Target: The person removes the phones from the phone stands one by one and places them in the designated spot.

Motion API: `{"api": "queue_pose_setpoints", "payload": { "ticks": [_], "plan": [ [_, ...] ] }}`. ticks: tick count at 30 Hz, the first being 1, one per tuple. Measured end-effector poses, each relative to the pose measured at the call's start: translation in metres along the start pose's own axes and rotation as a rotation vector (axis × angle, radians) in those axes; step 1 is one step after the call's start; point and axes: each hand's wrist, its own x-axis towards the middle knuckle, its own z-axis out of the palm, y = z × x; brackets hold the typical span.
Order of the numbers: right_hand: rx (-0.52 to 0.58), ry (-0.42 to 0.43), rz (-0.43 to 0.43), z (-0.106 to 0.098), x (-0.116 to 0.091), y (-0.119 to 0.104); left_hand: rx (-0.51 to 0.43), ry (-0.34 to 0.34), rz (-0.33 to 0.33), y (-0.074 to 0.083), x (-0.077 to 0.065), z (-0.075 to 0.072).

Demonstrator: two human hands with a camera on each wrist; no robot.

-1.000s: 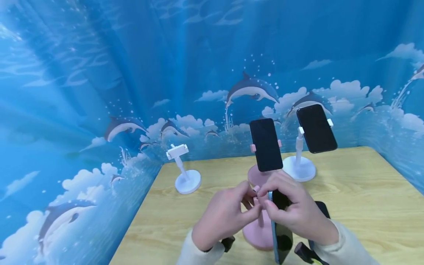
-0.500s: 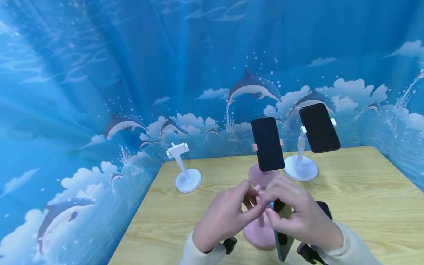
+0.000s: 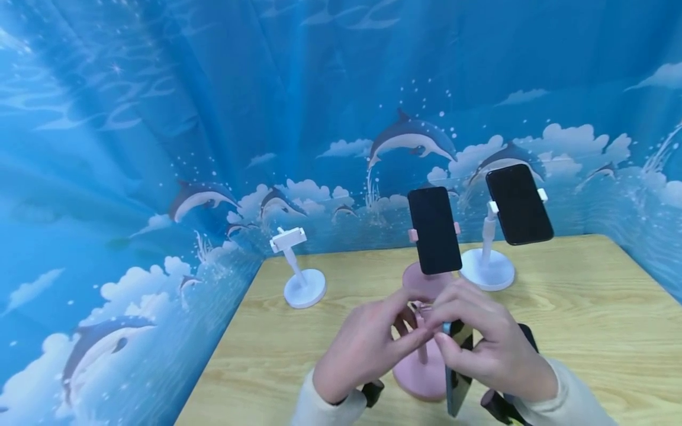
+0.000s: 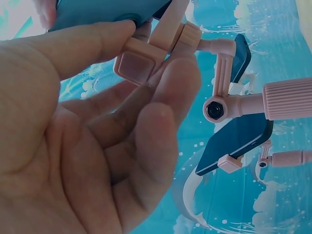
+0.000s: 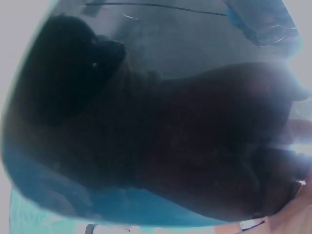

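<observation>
My left hand [image 3: 370,340] grips the clamp [image 4: 136,66] of a pink phone stand, with thumb and fingers about one square jaw. The stand's round pink base [image 3: 418,378] rests on the table beneath both hands. In my right hand [image 3: 492,343] is a blue-edged smartphone [image 3: 459,378], pinched near its upper end and seen nearly edge-on in the head view. The left wrist view shows this phone's blue back [image 4: 92,14] against the clamp. Its glossy dark screen [image 5: 146,126] fills the right wrist view, with fingers [image 5: 297,209] at the edge. My fingers partly hide the clamp.
Behind my hands, another pink stand [image 3: 421,278] holds a black phone [image 3: 435,231]. To its right a white stand [image 3: 487,269] bears a second phone [image 3: 519,204]. A white stand [image 3: 303,289] without a phone is at the left. Another phone [image 3: 527,337] lies partly under my right forearm.
The held phone has shifted slightly up and right and turned more edge-on. My left hand has kept its grip on the clamp. The head view has drifted a little.
</observation>
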Motion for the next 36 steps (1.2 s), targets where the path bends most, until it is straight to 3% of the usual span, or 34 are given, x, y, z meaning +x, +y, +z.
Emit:
{"api": "queue_pose_setpoints", "payload": {
  "ticks": [11, 20, 24, 30, 36],
  "plan": [
    [0.028, 0.026, -0.01, -0.003, -0.01, 0.01, 0.022, -0.01, 0.015, 0.0, 0.002, 0.0],
    [-0.073, 0.055, -0.015, -0.003, -0.013, 0.012, 0.017, -0.001, 0.033, 0.0, 0.002, 0.0],
    [-0.063, 0.126, -0.02, -0.005, -0.012, 0.012, 0.033, -0.036, 0.059, 0.0, 0.002, 0.0],
    [0.062, 0.282, -0.037, -0.006, -0.006, 0.011, 0.097, -0.129, 0.129, -0.001, 0.001, 0.0],
    [0.098, 0.388, 0.015, -0.008, -0.007, 0.011, 0.054, -0.209, 0.219, -0.001, 0.002, 0.003]
  ]
}}
